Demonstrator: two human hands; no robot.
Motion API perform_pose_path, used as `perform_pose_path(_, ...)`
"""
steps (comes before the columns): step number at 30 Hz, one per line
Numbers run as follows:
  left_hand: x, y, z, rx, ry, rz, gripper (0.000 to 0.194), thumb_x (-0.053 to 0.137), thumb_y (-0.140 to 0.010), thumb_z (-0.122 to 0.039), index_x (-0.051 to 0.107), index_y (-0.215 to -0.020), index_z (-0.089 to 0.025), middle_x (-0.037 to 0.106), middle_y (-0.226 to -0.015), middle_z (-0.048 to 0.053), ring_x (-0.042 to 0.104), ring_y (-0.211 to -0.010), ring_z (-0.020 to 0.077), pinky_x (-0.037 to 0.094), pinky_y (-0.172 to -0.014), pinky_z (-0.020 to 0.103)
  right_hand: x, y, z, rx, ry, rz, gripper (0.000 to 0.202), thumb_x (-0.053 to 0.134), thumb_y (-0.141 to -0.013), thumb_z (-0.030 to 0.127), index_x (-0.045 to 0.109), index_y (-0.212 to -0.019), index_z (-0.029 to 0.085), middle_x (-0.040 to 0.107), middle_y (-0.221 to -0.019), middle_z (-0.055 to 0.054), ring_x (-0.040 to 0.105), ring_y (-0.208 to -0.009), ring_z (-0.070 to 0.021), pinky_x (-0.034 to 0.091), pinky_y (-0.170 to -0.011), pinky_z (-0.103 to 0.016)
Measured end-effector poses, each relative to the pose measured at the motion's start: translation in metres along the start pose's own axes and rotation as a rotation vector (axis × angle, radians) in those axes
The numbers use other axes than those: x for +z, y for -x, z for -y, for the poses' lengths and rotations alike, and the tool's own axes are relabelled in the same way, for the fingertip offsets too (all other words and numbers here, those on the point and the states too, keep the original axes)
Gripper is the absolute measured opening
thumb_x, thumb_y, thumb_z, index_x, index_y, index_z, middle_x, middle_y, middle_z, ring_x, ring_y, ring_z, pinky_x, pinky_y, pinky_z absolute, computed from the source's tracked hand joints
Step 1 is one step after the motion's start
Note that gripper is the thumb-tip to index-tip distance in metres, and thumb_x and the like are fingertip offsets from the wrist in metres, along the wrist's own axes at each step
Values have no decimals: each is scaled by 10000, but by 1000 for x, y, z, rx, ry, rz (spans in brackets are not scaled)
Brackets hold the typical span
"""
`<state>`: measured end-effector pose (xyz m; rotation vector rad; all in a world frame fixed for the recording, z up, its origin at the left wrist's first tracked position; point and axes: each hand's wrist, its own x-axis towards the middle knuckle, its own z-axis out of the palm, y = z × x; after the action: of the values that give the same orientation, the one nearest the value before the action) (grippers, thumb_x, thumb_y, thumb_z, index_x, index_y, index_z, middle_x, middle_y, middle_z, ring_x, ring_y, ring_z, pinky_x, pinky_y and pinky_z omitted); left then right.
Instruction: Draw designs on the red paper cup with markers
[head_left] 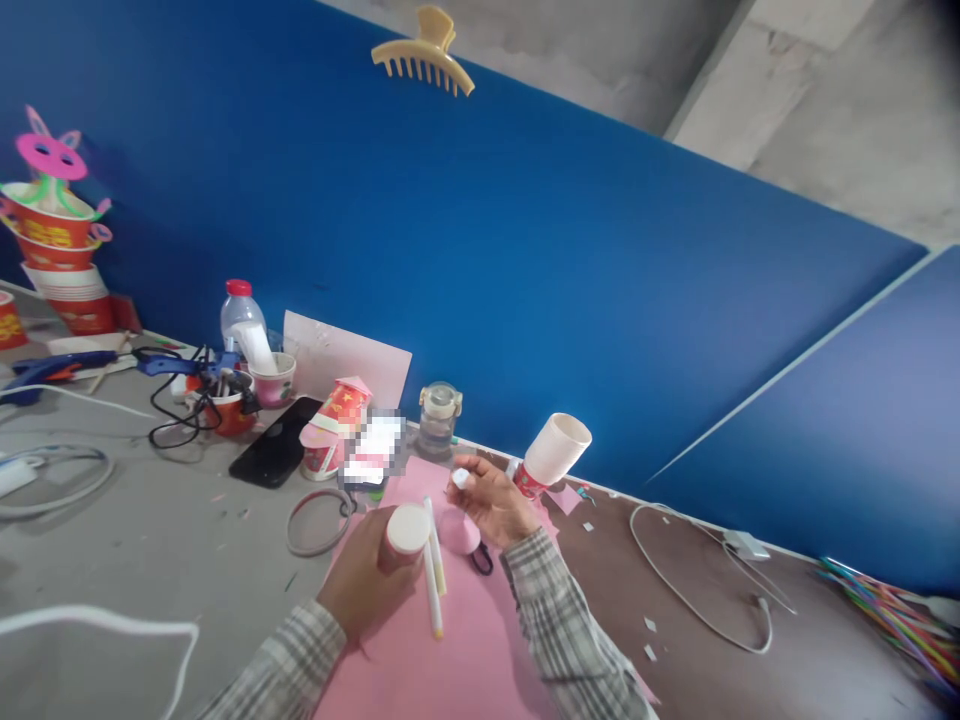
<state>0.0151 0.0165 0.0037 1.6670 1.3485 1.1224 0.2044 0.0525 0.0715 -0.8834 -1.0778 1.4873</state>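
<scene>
My left hand (371,575) is wrapped round a small paper cup (409,530), its pale round end facing up. Between the thumb and fingers of my right hand (495,503) is a small white piece (461,479), too small to name surely. Just below that hand lies a pink rounded paper piece (460,533), with a black loop (482,560) beside it. Two white pens (433,600) rest on the pink paper sheet (442,675) between my hands.
Behind my hands stand a lidded glass jar (439,418), a decorated red cup figure (336,420), a lit phone (375,450) and a tilted white cup (556,448). A dark phone (277,442), cables and a glue gun (60,370) lie left. A white cable (675,590) curls at right.
</scene>
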Motion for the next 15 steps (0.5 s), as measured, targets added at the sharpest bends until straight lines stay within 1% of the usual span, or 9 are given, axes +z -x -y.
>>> perform_pose_path(4,-1,0,1,55,34,27,491,679,-484,-210,549,-953,-274,608,-890,-13,571,-829,222,494,-727,339,10,12,-2,0,-96,58,292,783,-550,350,667,-770,196,624,-710,-30,587,-539,-167,508,-549,-282)
perform_pose_path(7,-1,1,1,67,37,28,495,680,-493,-213,544,-965,-278,599,-901,-9,565,-840,224,488,-739,346,15,14,-4,-26,-91,55,255,772,-556,337,685,-755,204,616,-697,-17,540,-480,-133,473,-483,-241)
perform_pose_path(11,-2,1,1,68,31,33,480,675,-502,-205,544,-957,-286,592,-869,-22,566,-800,208,491,-695,326,17,15,-6,-66,29,13,199,728,-604,229,721,-801,203,620,-661,-5,526,-487,-128,444,-481,-219)
perform_pose_path(13,-2,1,0,69,26,40,476,678,-497,-197,548,-945,-288,590,-851,-28,565,-777,202,491,-670,316,18,16,-7,-86,131,-2,189,685,-640,175,734,-821,203,641,-700,-15,541,-522,-141,452,-515,-233)
perform_pose_path(15,-3,1,0,75,23,46,477,681,-493,-190,549,-940,-290,590,-845,-32,564,-766,198,488,-655,309,21,19,-9,-102,239,-1,190,656,-657,125,746,-803,206,658,-779,-28,568,-601,-168,464,-576,-257)
